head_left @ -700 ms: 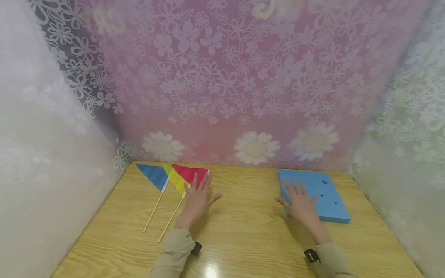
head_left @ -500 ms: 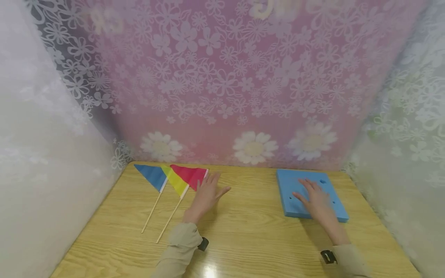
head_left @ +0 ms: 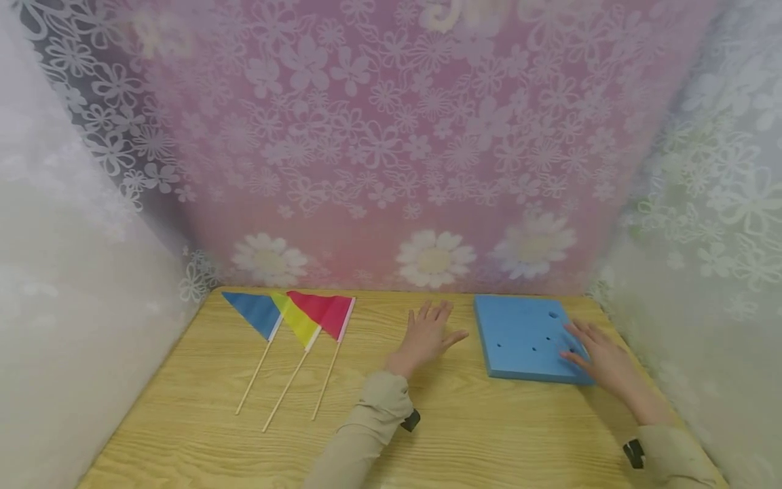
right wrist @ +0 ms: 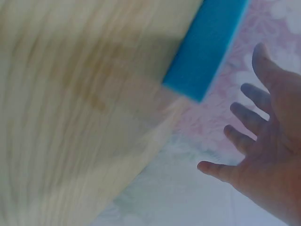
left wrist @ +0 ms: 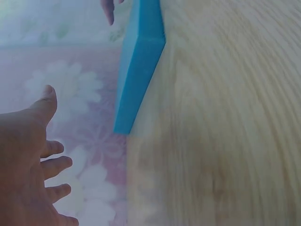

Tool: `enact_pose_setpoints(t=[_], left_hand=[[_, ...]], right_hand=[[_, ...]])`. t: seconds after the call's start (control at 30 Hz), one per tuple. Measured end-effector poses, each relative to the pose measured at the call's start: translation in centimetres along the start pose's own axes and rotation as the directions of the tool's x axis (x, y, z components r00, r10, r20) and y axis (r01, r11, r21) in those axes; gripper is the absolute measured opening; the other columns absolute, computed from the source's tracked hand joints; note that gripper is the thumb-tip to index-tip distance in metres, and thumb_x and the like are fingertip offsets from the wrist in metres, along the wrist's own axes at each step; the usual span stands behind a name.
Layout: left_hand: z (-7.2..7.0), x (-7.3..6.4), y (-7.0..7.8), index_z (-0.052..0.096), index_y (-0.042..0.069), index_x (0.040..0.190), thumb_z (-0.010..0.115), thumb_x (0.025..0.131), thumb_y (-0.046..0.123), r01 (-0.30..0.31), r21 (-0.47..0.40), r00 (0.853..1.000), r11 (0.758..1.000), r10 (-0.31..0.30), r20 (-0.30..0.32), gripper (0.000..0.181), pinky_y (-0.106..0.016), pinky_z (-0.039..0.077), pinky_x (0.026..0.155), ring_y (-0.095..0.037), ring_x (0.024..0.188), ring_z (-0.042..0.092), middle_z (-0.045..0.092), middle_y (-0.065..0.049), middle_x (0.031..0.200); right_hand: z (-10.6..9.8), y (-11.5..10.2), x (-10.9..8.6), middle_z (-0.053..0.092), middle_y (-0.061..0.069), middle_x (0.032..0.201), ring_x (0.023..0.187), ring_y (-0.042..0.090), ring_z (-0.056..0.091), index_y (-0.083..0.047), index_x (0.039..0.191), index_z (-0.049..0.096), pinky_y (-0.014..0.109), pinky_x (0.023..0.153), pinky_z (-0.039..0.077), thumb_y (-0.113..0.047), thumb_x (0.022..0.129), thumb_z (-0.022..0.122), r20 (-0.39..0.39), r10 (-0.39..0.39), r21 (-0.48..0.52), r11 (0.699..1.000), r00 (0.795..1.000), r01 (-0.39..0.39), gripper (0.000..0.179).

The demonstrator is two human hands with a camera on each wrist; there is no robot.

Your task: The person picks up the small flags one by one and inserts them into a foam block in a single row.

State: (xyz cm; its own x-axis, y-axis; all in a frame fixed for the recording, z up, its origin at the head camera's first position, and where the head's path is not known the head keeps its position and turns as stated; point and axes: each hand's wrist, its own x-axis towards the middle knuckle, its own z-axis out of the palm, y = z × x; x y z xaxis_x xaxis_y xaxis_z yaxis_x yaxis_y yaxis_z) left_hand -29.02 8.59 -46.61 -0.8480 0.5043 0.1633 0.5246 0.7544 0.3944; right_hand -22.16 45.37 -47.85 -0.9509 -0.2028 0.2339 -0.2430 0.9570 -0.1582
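A blue foam block (head_left: 519, 326) with several small holes lies flat at the right of the table. Over its right edge hovers my right hand (head_left: 605, 360), fingers spread; the right wrist view shows its palm beside the block's corner (right wrist: 202, 56). My left hand (head_left: 423, 339), also spread and holding nothing, is above the table left of the block. In the left wrist view it is apart from the block's side (left wrist: 141, 70). Three pennant flags on thin sticks lie at the left: a blue flag (head_left: 253, 315), a yellow flag (head_left: 299, 326) and a red flag (head_left: 326, 312).
The wood-grain table (head_left: 452, 428) ends at a pink flowered curtain (head_left: 366, 156) at the back. Pale curtains stand along both sides, with the right one (head_left: 721, 272) close to my right hand.
My left hand has moved right, away from the red flag, uncovering it and its stick. My right hand has slid right across the block to its edge. The view has shifted slightly.
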Motion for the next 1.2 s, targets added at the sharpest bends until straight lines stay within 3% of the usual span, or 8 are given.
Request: enact_pose_setpoints(t=[0.23, 0.53, 0.8, 1.2], left_hand=[[3.0, 1.8, 2.9, 0.027, 0.02, 0.162, 0.04, 0.101, 0.064, -0.051, 0.086, 0.993, 0.995, 0.042, 0.112, 0.076, -0.062, 0.02, 0.121, -0.025, 0.156, 0.013, 0.025, 0.004, 0.167], [5.6, 2.2, 3.7, 0.024, 0.023, 0.163, 0.041, 0.102, 0.063, -0.094, 0.134, 0.984, 0.987, 0.071, 0.166, 0.075, -0.063, 0.017, 0.121, -0.025, 0.156, 0.014, 0.021, 0.006, 0.168], [5.7, 1.9, 3.9, 0.029, 0.022, 0.161, 0.046, 0.1, 0.061, -0.101, 0.149, 0.987, 0.984, 0.081, 0.138, 0.074, -0.063, 0.02, 0.12, -0.025, 0.156, 0.016, 0.024, 0.005, 0.167], [5.4, 1.6, 3.2, 0.028, 0.025, 0.162, 0.047, 0.099, 0.063, -0.075, 0.106, 0.986, 0.992, 0.058, 0.159, 0.076, -0.064, 0.016, 0.121, -0.025, 0.156, 0.014, 0.022, 0.008, 0.168]], right_hand=[[0.6, 1.9, -0.4, 0.031, 0.029, 0.158, 0.143, 0.057, 0.022, 0.002, 0.155, 0.036, 0.087, 0.096, 0.021, -0.051, 0.099, 0.06, 0.194, 0.063, 0.038, 0.997, 0.979, -0.071, 0.08], [0.6, 1.4, -0.2, 0.033, 0.029, 0.157, 0.14, 0.058, 0.027, 0.005, 0.152, 0.039, 0.086, 0.094, 0.025, -0.05, 0.098, 0.062, 0.203, 0.056, 0.044, 0.997, 0.978, -0.066, 0.08], [0.5, 1.1, -0.2, 0.032, 0.03, 0.157, 0.14, 0.058, 0.026, 0.006, 0.152, 0.039, 0.087, 0.093, 0.025, -0.048, 0.098, 0.062, 0.201, 0.063, 0.053, 0.996, 0.978, -0.075, 0.079], [0.9, 0.4, -0.2, 0.037, 0.032, 0.153, 0.138, 0.058, 0.03, 0.007, 0.149, 0.044, 0.083, 0.092, 0.032, -0.047, 0.097, 0.065, 0.189, 0.063, 0.025, 0.997, 0.98, -0.069, 0.078]])
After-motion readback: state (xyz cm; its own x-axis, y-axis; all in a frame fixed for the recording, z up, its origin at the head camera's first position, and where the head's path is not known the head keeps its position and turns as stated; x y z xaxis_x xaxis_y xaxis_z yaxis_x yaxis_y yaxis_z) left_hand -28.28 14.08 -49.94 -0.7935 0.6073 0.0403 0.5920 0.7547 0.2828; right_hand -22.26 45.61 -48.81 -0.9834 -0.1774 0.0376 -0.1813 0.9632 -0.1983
